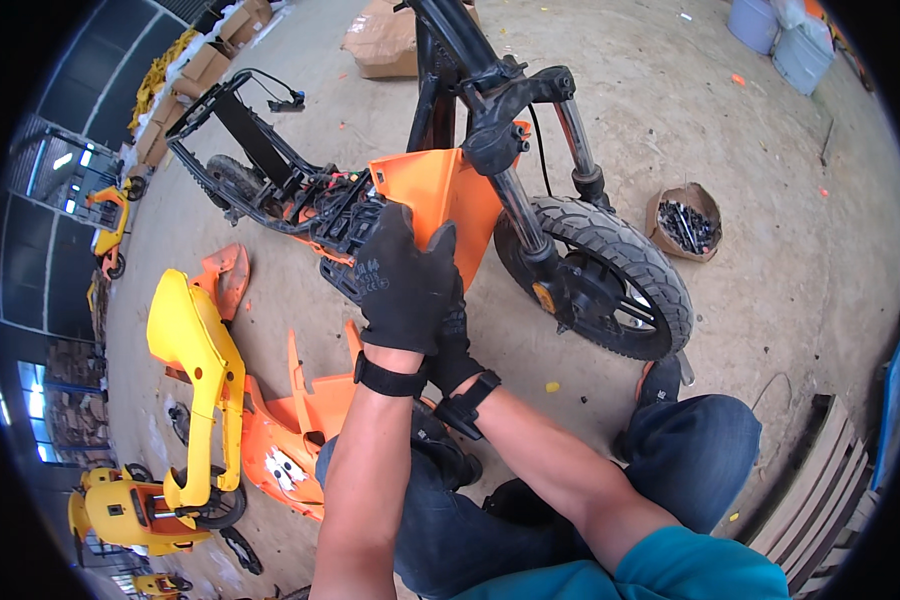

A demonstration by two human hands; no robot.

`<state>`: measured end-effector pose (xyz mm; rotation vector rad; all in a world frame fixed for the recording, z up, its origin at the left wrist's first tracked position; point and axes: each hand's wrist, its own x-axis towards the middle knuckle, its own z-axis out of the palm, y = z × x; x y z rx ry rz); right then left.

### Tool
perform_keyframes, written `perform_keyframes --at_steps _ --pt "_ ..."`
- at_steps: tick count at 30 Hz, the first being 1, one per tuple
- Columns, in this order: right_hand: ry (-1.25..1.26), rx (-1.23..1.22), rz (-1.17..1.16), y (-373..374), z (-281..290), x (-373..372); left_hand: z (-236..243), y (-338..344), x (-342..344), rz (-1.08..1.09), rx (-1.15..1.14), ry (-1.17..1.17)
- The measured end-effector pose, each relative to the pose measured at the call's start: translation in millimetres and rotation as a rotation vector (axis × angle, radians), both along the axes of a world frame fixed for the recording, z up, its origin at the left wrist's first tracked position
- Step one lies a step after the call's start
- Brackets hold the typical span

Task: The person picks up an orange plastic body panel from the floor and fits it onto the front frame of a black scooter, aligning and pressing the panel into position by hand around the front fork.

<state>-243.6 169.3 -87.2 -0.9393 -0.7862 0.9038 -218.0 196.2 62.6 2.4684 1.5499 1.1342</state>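
A yellow body panel (192, 325) and loose orange parts (270, 432) sit on the floor, left. At centre, the gloved left hand (407, 275), fingers partly curled, overlaps the lower edge of a scooter's orange front panel (458, 195); the right hand (455, 345) is mostly hidden behind it. Neither grip can be told. The step seems to be adjusting this panel, calling for steady two-handed alignment. Rightward: front wheel (662, 272), box of metal pieces (656, 225).

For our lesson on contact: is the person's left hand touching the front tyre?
Apart: the head view shows floor between the left hand and the front tyre.
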Motion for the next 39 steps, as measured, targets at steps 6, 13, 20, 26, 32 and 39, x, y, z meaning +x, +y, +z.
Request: perform_keyframes --at_steps 6,13,20,26,32,39 --pt "-0.111 -0.082 -0.063 0.3 26.6 17.3 10.3 -3.8 6.7 0.061 0.012 0.094" --pt "-0.492 -0.163 -0.265 -11.6 21.4 38.7 18.3 11.9 4.2 -0.004 0.283 0.147" --pt "-0.496 -0.195 -0.192 -10.0 12.0 39.8 1.7 33.2 5.3 -0.169 0.155 0.046" --pt "-0.572 -0.018 -0.281 -0.7 -33.5 25.5 -4.8 36.4 4.1 -0.131 0.322 -0.068" --pt "0.441 -0.126 0.372 -9.4 -169.0 57.8 3.2 38.2 8.6 -0.015 0.044 -0.032" --pt "-0.3 -0.051 -0.05 17.9 -61.7 56.4 0.9 39.8 8.3 -0.021 0.032 -0.038"
